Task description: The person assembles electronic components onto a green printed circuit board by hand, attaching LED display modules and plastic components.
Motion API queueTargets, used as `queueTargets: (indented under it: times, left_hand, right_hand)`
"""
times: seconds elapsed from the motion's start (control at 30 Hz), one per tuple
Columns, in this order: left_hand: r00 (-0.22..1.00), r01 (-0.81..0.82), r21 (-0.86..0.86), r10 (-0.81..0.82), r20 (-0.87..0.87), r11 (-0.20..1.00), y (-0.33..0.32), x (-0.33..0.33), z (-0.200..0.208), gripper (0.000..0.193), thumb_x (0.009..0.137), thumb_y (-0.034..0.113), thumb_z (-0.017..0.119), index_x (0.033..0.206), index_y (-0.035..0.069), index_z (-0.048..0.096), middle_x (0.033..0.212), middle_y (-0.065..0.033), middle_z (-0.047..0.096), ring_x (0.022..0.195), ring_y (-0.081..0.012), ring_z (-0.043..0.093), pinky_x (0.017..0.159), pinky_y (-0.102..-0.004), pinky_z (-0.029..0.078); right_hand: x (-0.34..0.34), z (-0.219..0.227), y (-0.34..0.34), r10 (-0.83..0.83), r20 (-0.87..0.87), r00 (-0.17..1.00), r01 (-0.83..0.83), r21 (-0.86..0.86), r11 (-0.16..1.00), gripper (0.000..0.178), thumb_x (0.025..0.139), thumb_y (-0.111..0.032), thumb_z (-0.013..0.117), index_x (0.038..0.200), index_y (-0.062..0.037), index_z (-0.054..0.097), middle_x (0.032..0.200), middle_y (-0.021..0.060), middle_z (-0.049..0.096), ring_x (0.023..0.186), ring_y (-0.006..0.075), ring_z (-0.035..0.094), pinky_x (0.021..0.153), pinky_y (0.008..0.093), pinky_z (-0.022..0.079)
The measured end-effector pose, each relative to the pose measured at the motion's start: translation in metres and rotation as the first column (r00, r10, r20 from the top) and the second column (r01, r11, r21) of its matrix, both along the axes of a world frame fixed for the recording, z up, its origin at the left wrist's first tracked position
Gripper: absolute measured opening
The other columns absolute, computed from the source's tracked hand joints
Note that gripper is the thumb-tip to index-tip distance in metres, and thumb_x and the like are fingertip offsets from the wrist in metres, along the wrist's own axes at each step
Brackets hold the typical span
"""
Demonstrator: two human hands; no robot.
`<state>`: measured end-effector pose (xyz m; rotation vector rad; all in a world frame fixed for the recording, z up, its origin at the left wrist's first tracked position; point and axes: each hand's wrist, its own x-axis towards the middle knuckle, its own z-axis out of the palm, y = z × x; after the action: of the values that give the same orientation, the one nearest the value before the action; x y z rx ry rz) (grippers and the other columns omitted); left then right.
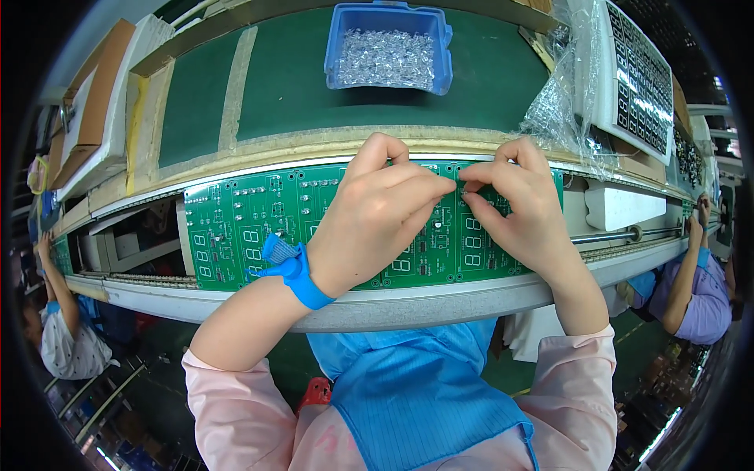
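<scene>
A long green circuit board panel (294, 208) with white digit outlines and small soldered-looking parts lies across the rails in front of me. My left hand (377, 212), with a blue strap (305, 281) round its wrist, is over the panel's middle, thumb and index finger pinched together. Just right of it, my right hand (514, 200) has its fingertips pinched near the board's upper part. The fingertips of both hands almost meet. A tiny part seems to be at the right fingertips, too small to name; whatever the left holds is hidden.
Beyond the panel, a blue bin (333, 56) holds many small clear parts (386, 61) on a green surface. A white tray of black digit displays (640, 82) and clear plastic wrap (554, 106) are at right, cardboard (102, 86) at left. Other people work at both sides along the rail (369, 312).
</scene>
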<state>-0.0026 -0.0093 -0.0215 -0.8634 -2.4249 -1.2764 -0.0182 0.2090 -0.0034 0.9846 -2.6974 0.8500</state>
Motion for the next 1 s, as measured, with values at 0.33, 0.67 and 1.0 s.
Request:
queueTargets:
  times: [0.33,0.67,1.0]
  left_hand:
    - [0.993,-0.031,0.0,0.031,0.11,1.0,0.003,-0.001,0.005,0.017,0.074,0.001,0.077,0.091,0.007,0.076,0.081,-0.004,0.073,0.081,-0.0238,0.053,0.073,-0.0327,0.047]
    - [0.97,-0.073,-0.089,0.092,0.227,0.993,0.02,0.002,0.015,0.022,0.07,0.001,0.08,0.09,0.009,0.077,0.084,-0.002,0.073,0.083,-0.0208,0.052,0.071,-0.032,0.046]
    - [0.999,0.032,-0.185,-0.025,0.04,0.982,0.027,-0.003,0.008,0.021,0.071,-0.001,0.078,0.089,0.008,0.077,0.086,-0.0019,0.073,0.084,-0.0213,0.052,0.073,-0.0316,0.046]
  right_hand:
    - [-0.058,0.043,-0.013,-0.008,-0.283,0.959,-0.004,-0.042,0.999,0.016,0.077,-0.015,0.075,0.086,-0.0041,0.068,0.083,0.0085,0.066,0.091,0.0287,0.061,0.081,0.0398,0.05]
    - [-0.105,0.011,-0.074,-0.016,-0.438,0.899,0.149,0.272,0.951,0.004,0.067,-0.014,0.07,0.068,-0.0117,0.073,0.074,0.0024,0.069,0.092,0.0232,0.059,0.073,0.0355,0.044]
    - [-0.109,0.012,-0.068,-0.183,-0.447,0.876,0.213,0.018,0.977,0.004,0.071,-0.013,0.07,0.072,-0.0144,0.073,0.074,0.0041,0.07,0.084,0.022,0.065,0.073,0.0353,0.048]
